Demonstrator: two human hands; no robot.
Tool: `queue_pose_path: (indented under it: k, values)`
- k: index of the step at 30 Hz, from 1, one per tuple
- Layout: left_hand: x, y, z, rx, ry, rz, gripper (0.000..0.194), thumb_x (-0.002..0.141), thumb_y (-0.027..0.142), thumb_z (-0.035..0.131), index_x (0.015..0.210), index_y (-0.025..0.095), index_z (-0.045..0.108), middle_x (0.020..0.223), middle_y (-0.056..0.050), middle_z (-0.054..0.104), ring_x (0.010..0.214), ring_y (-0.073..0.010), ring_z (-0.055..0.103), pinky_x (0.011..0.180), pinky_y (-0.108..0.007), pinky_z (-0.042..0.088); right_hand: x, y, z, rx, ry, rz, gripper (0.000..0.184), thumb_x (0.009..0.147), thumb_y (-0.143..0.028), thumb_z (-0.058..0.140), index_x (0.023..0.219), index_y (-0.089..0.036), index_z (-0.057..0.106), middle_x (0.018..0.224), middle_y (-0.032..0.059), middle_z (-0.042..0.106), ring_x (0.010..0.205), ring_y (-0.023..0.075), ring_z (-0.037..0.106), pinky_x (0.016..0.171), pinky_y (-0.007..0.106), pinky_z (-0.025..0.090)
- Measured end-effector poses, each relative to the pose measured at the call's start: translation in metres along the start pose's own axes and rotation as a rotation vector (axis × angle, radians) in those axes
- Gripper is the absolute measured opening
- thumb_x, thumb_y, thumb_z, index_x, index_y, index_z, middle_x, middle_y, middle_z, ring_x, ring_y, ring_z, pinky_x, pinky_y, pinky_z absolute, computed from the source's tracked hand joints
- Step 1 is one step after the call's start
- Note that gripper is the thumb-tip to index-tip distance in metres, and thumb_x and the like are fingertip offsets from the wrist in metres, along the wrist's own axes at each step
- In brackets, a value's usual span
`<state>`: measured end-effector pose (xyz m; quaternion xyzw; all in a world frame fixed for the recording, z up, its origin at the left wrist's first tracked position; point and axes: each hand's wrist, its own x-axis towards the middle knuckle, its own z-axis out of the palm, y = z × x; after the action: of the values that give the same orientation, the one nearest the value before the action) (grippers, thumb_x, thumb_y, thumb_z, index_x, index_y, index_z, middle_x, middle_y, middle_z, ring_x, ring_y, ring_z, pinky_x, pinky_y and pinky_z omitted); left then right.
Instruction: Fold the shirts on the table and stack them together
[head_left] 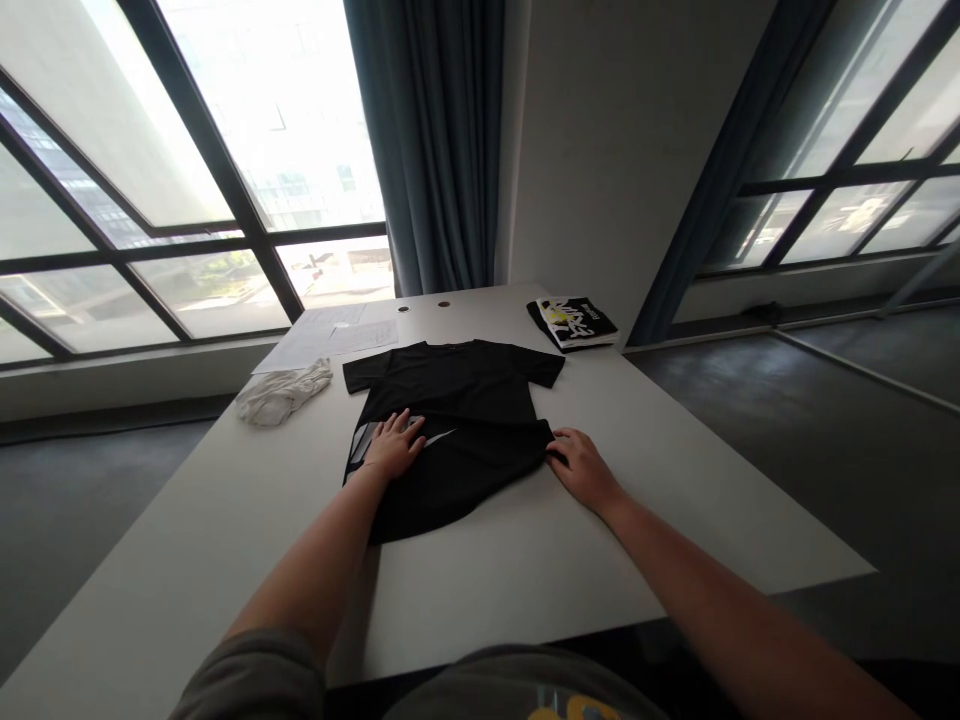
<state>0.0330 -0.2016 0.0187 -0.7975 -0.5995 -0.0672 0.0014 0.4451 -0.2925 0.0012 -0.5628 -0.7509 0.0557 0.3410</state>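
Observation:
A black T-shirt (465, 385) lies spread on the white table, its collar and short sleeves toward the far side. A white and grey print shows on its lower left part. My left hand (394, 445) rests flat on that print, fingers spread. At the shirt's right edge, my right hand (583, 468) pinches the cloth between thumb and fingers. The hem near me slants, and the right side of the cloth is drawn up in a ridge.
On the white table (480, 590) a crumpled pale cloth (283, 393) lies to the left, beside sheets of paper (315, 335). A stack of folded dark printed clothes (574, 323) sits at the back right. Blue curtains (431, 140) and windows stand behind.

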Motion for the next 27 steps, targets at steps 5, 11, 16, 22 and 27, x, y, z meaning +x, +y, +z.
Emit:
queue_pose_path:
  k: [5,11,16,22,27]
  values:
    - [-0.025,0.008,0.004,-0.014,0.199,-0.011,0.046,0.104,0.044,0.046,0.146,0.034,0.061,0.152,-0.007,0.058,0.138,-0.0291,0.052,0.116,-0.047,0.039,-0.010,-0.007,-0.006,0.230,0.004,0.202,0.023,0.094,-0.045,0.052,0.094,-0.025,0.063,0.099,0.0080,0.069,0.100,0.0274,0.064,0.097,0.043,0.051]
    - [-0.044,0.009,0.000,-0.087,0.159,-0.045,0.040,0.102,0.040,0.051,0.136,0.031,0.070,0.142,-0.007,0.064,0.132,-0.0293,0.056,0.109,-0.046,0.044,-0.028,-0.036,-0.021,0.806,0.029,0.434,0.037,0.085,-0.055,0.067,0.102,-0.026,0.050,0.091,0.0013,0.067,0.082,0.0209,0.064,0.076,0.032,0.053]
    - [-0.043,0.008,-0.004,-0.109,0.158,-0.060,0.039,0.100,0.038,0.053,0.135,0.031,0.070,0.141,-0.007,0.064,0.130,-0.0294,0.057,0.110,-0.047,0.044,-0.035,-0.046,-0.023,1.020,0.019,0.576,0.055,0.076,-0.053,0.076,0.114,-0.029,0.044,0.093,-0.0009,0.068,0.072,0.0183,0.066,0.061,0.028,0.054]
    - [-0.052,0.008,-0.007,-0.111,0.124,-0.039,0.040,0.099,0.036,0.055,0.136,0.033,0.067,0.142,-0.005,0.063,0.132,-0.0280,0.056,0.110,-0.046,0.044,-0.052,-0.040,-0.042,0.540,-0.288,0.714,0.031,0.081,-0.045,0.064,0.103,-0.026,0.051,0.076,-0.0050,0.061,0.043,0.0126,0.051,0.040,0.025,0.038]
    - [-0.070,0.009,-0.015,-0.080,0.079,0.004,0.035,0.101,0.034,0.051,0.131,0.031,0.068,0.144,-0.006,0.061,0.135,-0.0278,0.055,0.111,-0.047,0.044,-0.046,-0.054,-0.072,-0.091,-0.690,0.364,0.004,0.083,-0.024,0.068,0.081,-0.022,0.065,0.081,0.0024,0.071,0.076,0.0196,0.067,0.068,0.029,0.045]
